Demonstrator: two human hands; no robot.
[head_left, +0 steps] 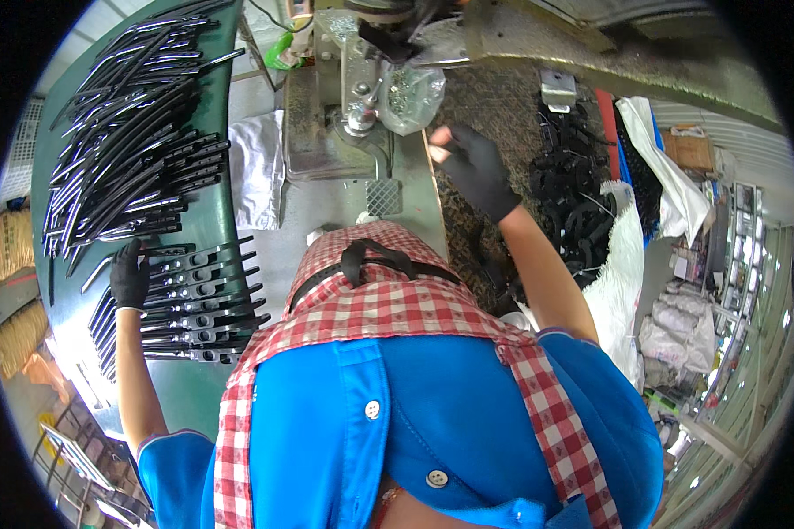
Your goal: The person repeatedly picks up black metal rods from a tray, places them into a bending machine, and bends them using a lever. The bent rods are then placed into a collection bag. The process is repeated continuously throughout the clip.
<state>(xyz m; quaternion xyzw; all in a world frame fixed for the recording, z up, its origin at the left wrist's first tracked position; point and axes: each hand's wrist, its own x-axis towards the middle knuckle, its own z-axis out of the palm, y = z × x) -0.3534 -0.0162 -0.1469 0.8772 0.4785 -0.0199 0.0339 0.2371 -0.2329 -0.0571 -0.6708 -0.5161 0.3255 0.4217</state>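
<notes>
My left hand [131,275], in a black glove, is closed over a black curved rod at the upper end of a neat row of black rods with flat, holed brackets [205,289]. Above that row spreads a large heap of loose black curved rods [137,145]. My right hand [478,172], gloved in black with bare fingertips, is raised beside the machine. Its thumb and finger point left with a gap between them, and I see nothing in them. Just beyond them, a clear plastic bag [413,99] of small metal pieces sits against the machine's metal post [360,115].
The rods lie on a green table [205,388] at my left. A textured metal plate [383,197] juts toward me below the post. Black parts [578,189] are piled at the right, by a white woven sack [619,282]. A silvery sheet [256,167] lies beside the green table.
</notes>
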